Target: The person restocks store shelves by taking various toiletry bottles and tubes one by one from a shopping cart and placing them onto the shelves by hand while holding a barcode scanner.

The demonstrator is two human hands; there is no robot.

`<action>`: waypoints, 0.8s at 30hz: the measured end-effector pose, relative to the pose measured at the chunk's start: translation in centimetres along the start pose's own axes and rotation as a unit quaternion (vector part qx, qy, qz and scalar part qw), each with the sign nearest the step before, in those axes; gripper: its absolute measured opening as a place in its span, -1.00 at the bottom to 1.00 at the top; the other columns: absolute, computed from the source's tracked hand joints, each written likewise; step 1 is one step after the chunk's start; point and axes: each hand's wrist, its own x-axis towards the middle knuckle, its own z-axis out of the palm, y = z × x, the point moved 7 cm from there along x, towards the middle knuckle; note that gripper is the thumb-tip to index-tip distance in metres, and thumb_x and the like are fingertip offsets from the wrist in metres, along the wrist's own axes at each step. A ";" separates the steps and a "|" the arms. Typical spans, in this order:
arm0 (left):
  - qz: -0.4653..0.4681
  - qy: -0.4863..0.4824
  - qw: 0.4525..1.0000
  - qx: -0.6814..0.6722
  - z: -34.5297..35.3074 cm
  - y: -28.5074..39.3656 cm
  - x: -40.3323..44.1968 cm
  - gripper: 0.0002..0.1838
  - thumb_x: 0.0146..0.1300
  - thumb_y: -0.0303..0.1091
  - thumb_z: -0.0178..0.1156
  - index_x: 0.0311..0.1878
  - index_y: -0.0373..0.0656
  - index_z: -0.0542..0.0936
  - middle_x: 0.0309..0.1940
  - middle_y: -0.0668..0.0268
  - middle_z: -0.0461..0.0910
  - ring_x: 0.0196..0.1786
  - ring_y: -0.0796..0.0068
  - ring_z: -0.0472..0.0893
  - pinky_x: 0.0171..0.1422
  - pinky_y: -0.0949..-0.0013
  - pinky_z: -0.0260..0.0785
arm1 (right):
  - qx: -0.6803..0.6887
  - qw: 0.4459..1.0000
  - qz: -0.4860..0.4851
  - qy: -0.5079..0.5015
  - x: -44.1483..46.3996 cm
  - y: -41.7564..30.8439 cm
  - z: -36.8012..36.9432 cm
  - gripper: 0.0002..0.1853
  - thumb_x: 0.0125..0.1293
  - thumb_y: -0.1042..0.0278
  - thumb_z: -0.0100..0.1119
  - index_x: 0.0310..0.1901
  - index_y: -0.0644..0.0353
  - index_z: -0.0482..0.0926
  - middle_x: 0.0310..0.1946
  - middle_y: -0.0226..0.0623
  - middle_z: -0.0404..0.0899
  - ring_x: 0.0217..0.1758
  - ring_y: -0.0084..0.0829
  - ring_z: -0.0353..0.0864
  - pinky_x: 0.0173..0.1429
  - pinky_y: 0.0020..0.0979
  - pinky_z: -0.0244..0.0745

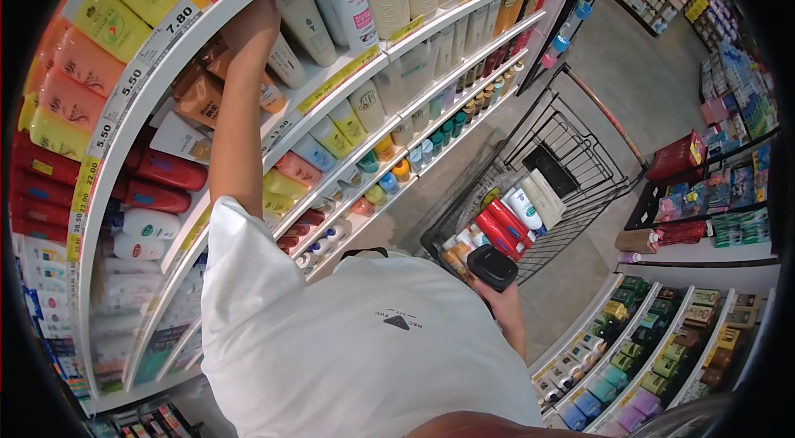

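Observation:
My left arm stretches up to the shelf unit on the left. My left hand is in among the tubes and bottles on an upper shelf, beside a pale tube; its fingers are hidden, so what it touches does not show. Below it are brown tubes and a white tube. Low on the right, my right hand is closed round a black rounded object, of a kind I cannot make out. It is just in front of red bottles in the shopping cart.
The black wire shopping cart stands in the aisle, with bottles and a pale box inside. Curved shelves of boxed goods are at lower right. A red box sits on the display at right. Grey floor runs beyond the cart.

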 end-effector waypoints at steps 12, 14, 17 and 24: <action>0.009 0.011 1.000 0.003 0.0 -0.6 -0.1 -0.56 0.44 -0.01 0.13 0.25 -0.01 0.59 0.22 0.09 0.57 0.25 0.00 0.56 0.33 -0.02 0.40 | -0.008 1.000 -0.002 0.006 0.3 0.8 0.0 -0.84 0.24 0.38 0.46 -0.25 0.25 0.68 -0.51 -0.49 0.62 -0.53 -0.65 0.52 -0.44 -0.52 0.40; 0.018 0.027 0.999 -0.001 0.2 -0.7 -0.2 -0.56 0.44 0.00 0.14 0.25 -0.01 0.59 0.22 0.08 0.57 0.25 0.00 0.56 0.33 -0.02 0.40 | -0.006 1.000 0.019 -0.001 0.3 1.2 0.0 -0.85 0.25 0.38 0.45 -0.25 0.24 0.68 -0.51 -0.49 0.62 -0.53 -0.66 0.52 -0.44 -0.52 0.40; 0.013 0.003 1.000 -0.010 0.4 -0.8 -0.1 -0.54 0.44 0.02 0.14 0.26 -0.01 0.58 0.22 0.09 0.57 0.24 0.00 0.56 0.32 -0.02 0.40 | -0.014 0.999 0.032 -0.010 0.4 1.6 0.0 -0.85 0.25 0.38 0.45 -0.26 0.24 0.68 -0.51 -0.49 0.61 -0.54 -0.66 0.51 -0.45 -0.52 0.40; 0.022 -0.004 1.000 0.004 0.6 -0.4 -0.1 -0.53 0.44 0.04 0.12 0.27 0.03 0.57 0.22 0.11 0.57 0.24 0.01 0.57 0.30 -0.02 0.42 | -0.022 1.000 0.018 -0.011 0.2 1.5 0.4 -0.85 0.25 0.38 0.45 -0.27 0.24 0.68 -0.52 -0.50 0.61 -0.54 -0.66 0.51 -0.45 -0.52 0.40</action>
